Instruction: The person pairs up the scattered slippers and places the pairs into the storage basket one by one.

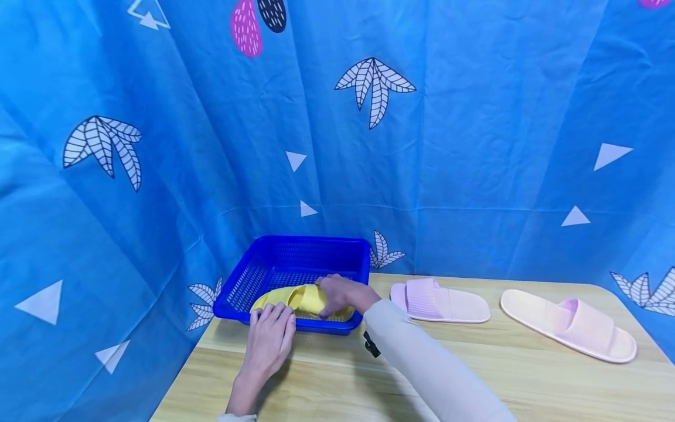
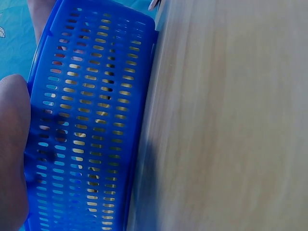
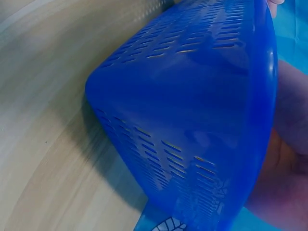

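Observation:
A yellow slipper lies along the front inside of a blue plastic basket, its strap toward the right. My right hand reaches in over the basket's right side and grips the slipper around its strap, fingers on the far side and thumb on the near side. My left hand holds the front rim of the basket, its fingers bent over the edge beside the slipper's left part. In the left wrist view the slotted basket wall hides the fingers; in the right wrist view the basket's corner covers the slipper.
To the right on the wooden table lie a lilac slipper and a pale pink slipper, both strap up. A blue patterned curtain hangs behind and to the left, close to the basket.

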`<action>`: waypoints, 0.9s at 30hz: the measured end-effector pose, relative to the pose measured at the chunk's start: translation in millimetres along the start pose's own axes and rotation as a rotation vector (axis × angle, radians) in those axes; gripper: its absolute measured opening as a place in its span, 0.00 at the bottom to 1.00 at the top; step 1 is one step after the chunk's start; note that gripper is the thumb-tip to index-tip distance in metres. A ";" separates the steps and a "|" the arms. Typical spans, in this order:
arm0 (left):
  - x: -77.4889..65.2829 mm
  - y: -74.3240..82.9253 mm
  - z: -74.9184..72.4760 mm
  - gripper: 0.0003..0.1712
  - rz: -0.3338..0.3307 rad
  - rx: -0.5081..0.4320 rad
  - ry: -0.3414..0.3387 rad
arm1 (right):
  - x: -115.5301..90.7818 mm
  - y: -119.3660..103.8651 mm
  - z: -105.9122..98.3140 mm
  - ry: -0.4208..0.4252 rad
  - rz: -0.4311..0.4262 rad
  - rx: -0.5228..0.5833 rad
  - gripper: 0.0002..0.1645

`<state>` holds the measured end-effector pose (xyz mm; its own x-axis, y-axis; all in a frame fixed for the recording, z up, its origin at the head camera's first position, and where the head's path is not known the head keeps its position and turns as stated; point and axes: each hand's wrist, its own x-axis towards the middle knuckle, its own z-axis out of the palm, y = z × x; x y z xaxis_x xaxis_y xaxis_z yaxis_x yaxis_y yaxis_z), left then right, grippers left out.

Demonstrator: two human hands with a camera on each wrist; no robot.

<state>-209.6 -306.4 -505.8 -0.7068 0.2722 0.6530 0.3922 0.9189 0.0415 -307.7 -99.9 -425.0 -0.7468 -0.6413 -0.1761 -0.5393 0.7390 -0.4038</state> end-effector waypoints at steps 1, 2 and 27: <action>-0.1 0.3 0.0 0.16 0.000 0.000 0.001 | -0.3 0.4 0.2 0.001 -0.001 -0.003 0.44; -0.4 0.5 0.2 0.15 0.000 0.000 0.001 | -0.6 0.6 0.3 0.002 -0.004 -0.008 0.44; -0.5 -1.0 -0.3 0.14 -0.016 -0.041 0.006 | -40.1 10.5 -15.8 0.231 -0.154 0.054 0.35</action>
<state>-209.4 -307.6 -506.0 -0.7094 0.2556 0.6568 0.4049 0.9106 0.0829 -289.6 -63.1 -408.0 -0.7296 -0.6768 0.0981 -0.6369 0.6202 -0.4580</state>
